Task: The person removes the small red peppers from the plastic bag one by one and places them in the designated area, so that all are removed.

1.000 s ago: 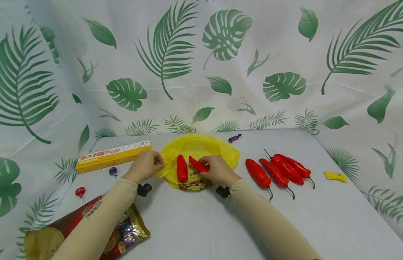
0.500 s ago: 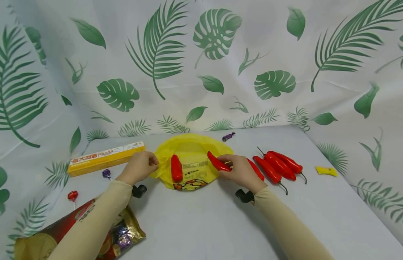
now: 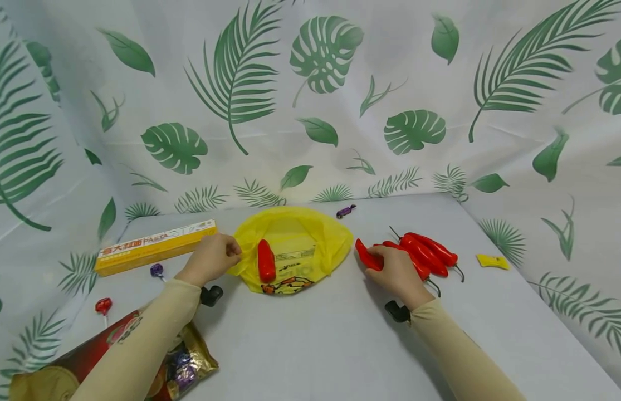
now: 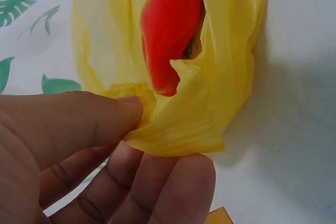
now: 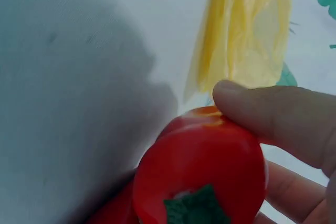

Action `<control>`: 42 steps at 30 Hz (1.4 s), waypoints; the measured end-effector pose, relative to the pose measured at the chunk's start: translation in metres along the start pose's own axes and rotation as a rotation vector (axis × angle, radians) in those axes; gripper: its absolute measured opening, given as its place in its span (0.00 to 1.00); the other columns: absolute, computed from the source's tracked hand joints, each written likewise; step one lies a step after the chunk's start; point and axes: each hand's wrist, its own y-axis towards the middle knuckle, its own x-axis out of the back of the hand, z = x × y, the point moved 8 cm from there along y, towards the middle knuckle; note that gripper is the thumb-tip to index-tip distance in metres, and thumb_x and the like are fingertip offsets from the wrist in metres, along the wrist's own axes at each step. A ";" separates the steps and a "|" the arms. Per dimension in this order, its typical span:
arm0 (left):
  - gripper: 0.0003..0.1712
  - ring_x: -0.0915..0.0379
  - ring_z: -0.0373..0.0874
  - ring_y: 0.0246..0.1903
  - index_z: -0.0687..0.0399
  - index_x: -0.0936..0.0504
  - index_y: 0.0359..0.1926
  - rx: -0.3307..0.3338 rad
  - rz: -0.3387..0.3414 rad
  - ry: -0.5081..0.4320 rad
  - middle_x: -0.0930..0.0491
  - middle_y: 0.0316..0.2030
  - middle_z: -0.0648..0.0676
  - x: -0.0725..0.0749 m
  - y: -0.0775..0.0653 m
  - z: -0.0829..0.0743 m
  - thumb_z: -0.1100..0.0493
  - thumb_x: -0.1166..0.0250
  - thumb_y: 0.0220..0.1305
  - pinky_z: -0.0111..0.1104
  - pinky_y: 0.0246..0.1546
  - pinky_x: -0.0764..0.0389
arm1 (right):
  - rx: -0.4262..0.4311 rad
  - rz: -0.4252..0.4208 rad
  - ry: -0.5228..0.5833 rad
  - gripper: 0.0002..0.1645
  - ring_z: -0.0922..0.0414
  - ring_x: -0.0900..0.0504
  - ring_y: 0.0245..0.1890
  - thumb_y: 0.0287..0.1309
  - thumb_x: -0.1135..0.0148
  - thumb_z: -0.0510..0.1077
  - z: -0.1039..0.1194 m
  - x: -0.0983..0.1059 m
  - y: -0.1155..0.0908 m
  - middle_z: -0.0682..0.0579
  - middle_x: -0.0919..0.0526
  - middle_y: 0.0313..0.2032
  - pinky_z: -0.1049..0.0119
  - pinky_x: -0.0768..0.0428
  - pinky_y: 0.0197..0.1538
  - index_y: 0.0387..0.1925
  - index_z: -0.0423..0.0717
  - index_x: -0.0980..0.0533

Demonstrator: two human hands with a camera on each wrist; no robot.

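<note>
My left hand pinches the left edge of a yellow plastic bag; in the left wrist view the thumb and fingertips hold its crumpled rim. One red chili pepper lies on the bag near that hand. Over the table right of the bag, my right hand grips another red pepper. The right wrist view shows this pepper's round end and green stem base up close, with the thumb on its side. Several red peppers lie just beyond the right hand, partly hidden by it.
A yellow pasta box lies at the back left. Near it are a purple lollipop and a red lollipop. A red-gold candy bag sits under the left forearm. A purple wrapped candy and yellow packet lie farther off.
My right hand has carried a red pepper from over the yellow bag rightward to beside the other peppers. The left hand keeps its hold on the bag's edge. The head view has shifted slightly.
</note>
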 end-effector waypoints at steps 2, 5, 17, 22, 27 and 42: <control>0.05 0.25 0.47 0.33 0.58 0.13 0.39 0.006 0.000 -0.002 0.15 0.36 0.56 0.000 0.000 0.001 0.60 0.30 0.68 0.32 0.35 0.19 | -0.004 -0.003 -0.011 0.35 0.44 0.21 0.53 0.57 0.24 0.47 -0.001 0.000 0.000 0.39 0.16 0.58 0.50 0.13 0.51 0.65 0.41 0.22; 0.04 0.25 0.47 0.33 0.57 0.14 0.39 0.013 0.001 -0.001 0.15 0.36 0.56 0.000 -0.001 0.004 0.60 0.30 0.67 0.32 0.34 0.20 | -0.005 -0.003 -0.028 0.35 0.44 0.20 0.52 0.57 0.23 0.46 -0.002 0.000 0.001 0.38 0.16 0.57 0.50 0.13 0.51 0.64 0.40 0.22; 0.04 0.26 0.46 0.32 0.57 0.14 0.37 0.018 -0.012 0.014 0.16 0.34 0.55 0.004 -0.003 0.009 0.60 0.31 0.68 0.32 0.33 0.21 | -0.008 0.011 -0.056 0.35 0.44 0.21 0.50 0.57 0.24 0.45 -0.006 -0.006 0.012 0.38 0.16 0.55 0.49 0.13 0.52 0.64 0.37 0.23; 0.04 0.26 0.46 0.32 0.57 0.14 0.37 0.022 -0.014 0.016 0.17 0.34 0.55 0.006 -0.004 0.009 0.61 0.30 0.67 0.32 0.33 0.21 | -0.018 0.009 -0.053 0.36 0.44 0.22 0.50 0.57 0.24 0.46 -0.006 -0.008 0.016 0.38 0.16 0.56 0.49 0.14 0.52 0.65 0.37 0.24; 0.04 0.26 0.46 0.31 0.57 0.14 0.37 0.007 -0.021 0.015 0.16 0.34 0.55 0.008 -0.003 0.008 0.61 0.30 0.67 0.33 0.33 0.21 | -0.027 0.009 -0.061 0.39 0.43 0.22 0.51 0.55 0.22 0.48 -0.001 -0.008 0.018 0.39 0.16 0.54 0.50 0.13 0.51 0.65 0.39 0.24; 0.04 0.25 0.46 0.33 0.56 0.14 0.38 0.014 -0.017 0.004 0.16 0.35 0.55 0.004 -0.001 0.001 0.61 0.29 0.67 0.33 0.35 0.19 | 0.219 -0.026 0.125 0.31 0.41 0.15 0.57 0.63 0.29 0.47 0.073 -0.024 0.026 0.40 0.16 0.60 0.46 0.16 0.60 0.65 0.40 0.23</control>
